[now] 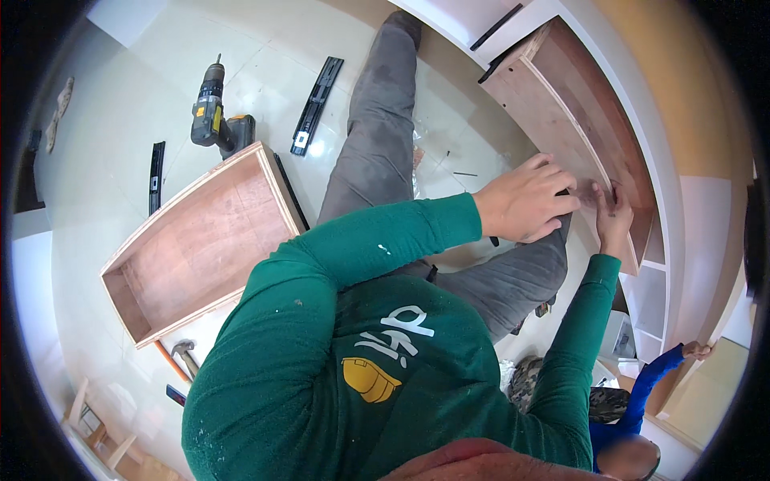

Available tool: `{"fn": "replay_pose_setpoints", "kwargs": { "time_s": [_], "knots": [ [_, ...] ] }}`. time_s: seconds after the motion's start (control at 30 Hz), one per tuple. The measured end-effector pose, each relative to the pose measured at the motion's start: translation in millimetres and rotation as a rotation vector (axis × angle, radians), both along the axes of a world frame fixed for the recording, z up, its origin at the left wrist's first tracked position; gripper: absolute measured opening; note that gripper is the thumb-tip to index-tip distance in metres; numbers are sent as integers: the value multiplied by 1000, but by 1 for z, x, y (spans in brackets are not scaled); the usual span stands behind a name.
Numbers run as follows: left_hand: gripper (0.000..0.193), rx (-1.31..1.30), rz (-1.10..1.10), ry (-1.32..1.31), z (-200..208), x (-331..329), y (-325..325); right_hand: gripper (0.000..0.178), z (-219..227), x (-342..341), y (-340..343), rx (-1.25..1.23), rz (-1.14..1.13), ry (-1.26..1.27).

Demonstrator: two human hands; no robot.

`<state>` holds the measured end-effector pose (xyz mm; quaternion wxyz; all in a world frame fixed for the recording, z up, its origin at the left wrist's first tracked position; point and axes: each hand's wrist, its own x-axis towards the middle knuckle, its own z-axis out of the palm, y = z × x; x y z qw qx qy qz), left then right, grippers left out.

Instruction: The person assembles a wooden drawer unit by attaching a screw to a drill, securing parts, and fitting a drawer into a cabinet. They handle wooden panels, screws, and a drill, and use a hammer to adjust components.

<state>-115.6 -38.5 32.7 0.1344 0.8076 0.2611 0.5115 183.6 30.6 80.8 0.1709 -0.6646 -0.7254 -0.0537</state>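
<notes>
To my right, a plywood drawer [545, 108] sits tilted, partly inside a white cabinet. My right hand [614, 223] grips the edge of its near side wall, thumb and fingers on either side. Just left of it, my left hand [525, 199] is closed, its fingers curled against the drawer's outer face. A small dark bit shows at those fingertips, too hidden to name. A black drawer slide [499, 27] lies against the cabinet [565, 10] near the drawer's far end.
A second plywood drawer [208, 244] rests on the floor at left, beside a cordless drill [210, 112], a hammer [185, 353] and black slides [318, 104] [156, 176]. My grey-trousered leg [377, 120] stretches across the floor. A person in a blue sleeve [646, 393] is at lower right.
</notes>
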Motion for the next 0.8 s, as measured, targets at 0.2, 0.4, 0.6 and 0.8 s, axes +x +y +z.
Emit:
{"fn": "replay_pose_setpoints", "kwargs": {
  "time_s": [0.2, 0.4, 0.6, 0.8],
  "knots": [
    [41, -9, 34, -17, -4, -2, 0, 50, -19, 24, 17, 103, 58, 65],
    [40, -22, 46, -22, -5, -4, 0, 51, -22, 21, 13, 142, 56, 77],
    [33, -52, 114, -131, -9, -27, -4, 48, -20, 12, -21, 110, 33, 112],
    [29, -246, 431, -502, -29, -86, 0, 43, -18, -11, -89, 190, 81, 70]
  ]
}}
